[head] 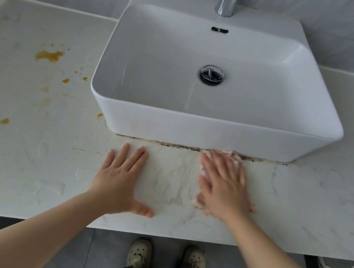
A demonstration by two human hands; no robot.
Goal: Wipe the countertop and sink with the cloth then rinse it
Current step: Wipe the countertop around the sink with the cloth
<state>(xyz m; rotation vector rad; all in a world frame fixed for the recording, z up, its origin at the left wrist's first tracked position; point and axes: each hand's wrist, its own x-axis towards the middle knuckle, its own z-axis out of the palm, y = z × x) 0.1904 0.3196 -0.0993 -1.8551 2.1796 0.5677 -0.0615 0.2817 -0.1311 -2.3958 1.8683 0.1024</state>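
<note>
Head view: the right hand (223, 187) presses flat, fingers spread, on the pink cloth (233, 155) against the sink (207, 132) base, while the left hand (119, 180) lies open and empty on the table (301, 203). Wiping only this strip risks leaving the orange stains (49, 55) far left, or smearing seam grime outward.

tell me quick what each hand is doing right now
Left hand: open, flat on the pale marble countertop, holding nothing.
Right hand: open, fingers spread, pressing the pinkish fluffy cloth flat, not gripping it.

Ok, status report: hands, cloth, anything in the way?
Left hand flat, empty on countertop. Right hand pressing cloth at sink base. Orange stains left. Nothing blocking.
</note>
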